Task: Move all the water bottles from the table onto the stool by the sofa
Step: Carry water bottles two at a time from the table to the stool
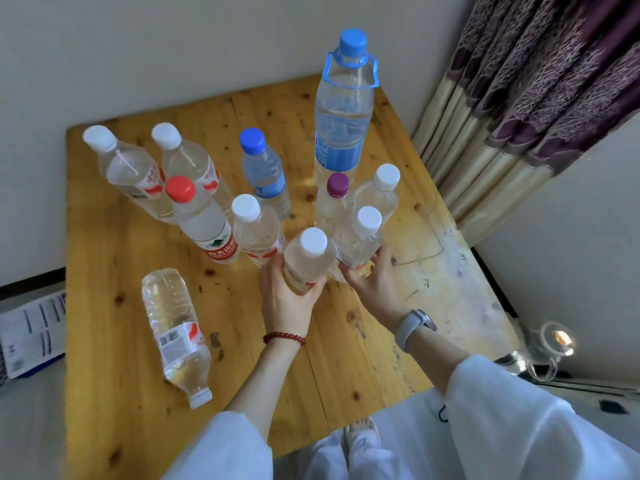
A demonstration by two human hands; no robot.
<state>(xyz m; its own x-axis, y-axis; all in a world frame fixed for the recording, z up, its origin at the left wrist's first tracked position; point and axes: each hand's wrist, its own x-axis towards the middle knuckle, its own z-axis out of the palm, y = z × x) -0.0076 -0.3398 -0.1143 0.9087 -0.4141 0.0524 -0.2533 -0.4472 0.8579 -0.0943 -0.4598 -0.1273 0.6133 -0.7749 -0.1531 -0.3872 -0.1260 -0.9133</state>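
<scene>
On a wooden table [114, 258] in a curtained corner, each hand, left hand [289, 299] and right hand [375, 284], apparently clasps a white-capped bottle [308, 259] amid crowded bottles.

Left hand [289, 299] covers lower half of its bottle [308, 259]; label unreadable. Right hand [372, 284] hides base of bottle [360, 237] it holds. Purple-cap bottle [334, 206] mostly behind others. Table [114, 306] cut off at bottom edge. Printed sheet [31, 334] cut by left edge, text too blurred. Glass item [545, 355] at right: indistinct.
</scene>
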